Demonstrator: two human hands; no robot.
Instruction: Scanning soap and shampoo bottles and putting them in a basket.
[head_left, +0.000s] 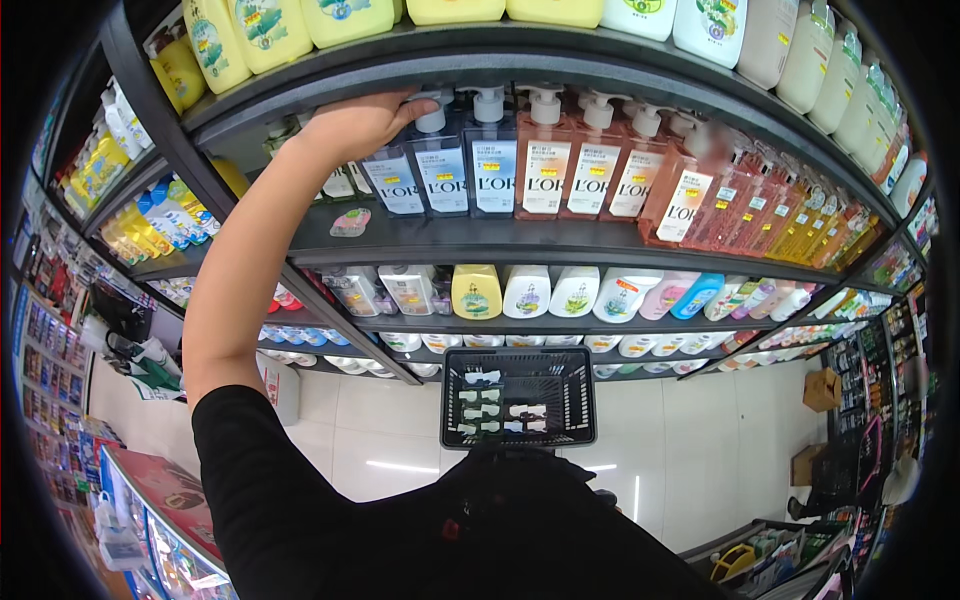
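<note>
My left hand (367, 124) reaches onto the shelf, just under the board above. Its thumb lies against the white pump head of a dark blue pump bottle (442, 176). The other fingers are largely hidden, so their grip is unclear. Two more blue bottles (491, 169) flank that one, all upright with white labels. Green pump bottles (337, 184) stand partly behind my wrist. To the right, a row of pink pump bottles (546, 169) begins. Below, in front of my body, a black plastic basket (577, 397) holds several bottles with white pumps (487, 411). My right hand is out of view.
Large yellow bottles (349, 22) line the shelf above. A sticker (350, 222) marks the shelf surface near the blue bottles. More bottles (476, 292) fill the lower shelves. Cardboard boxes (822, 389) sit at the right, and a display case (161, 517) stands lower left.
</note>
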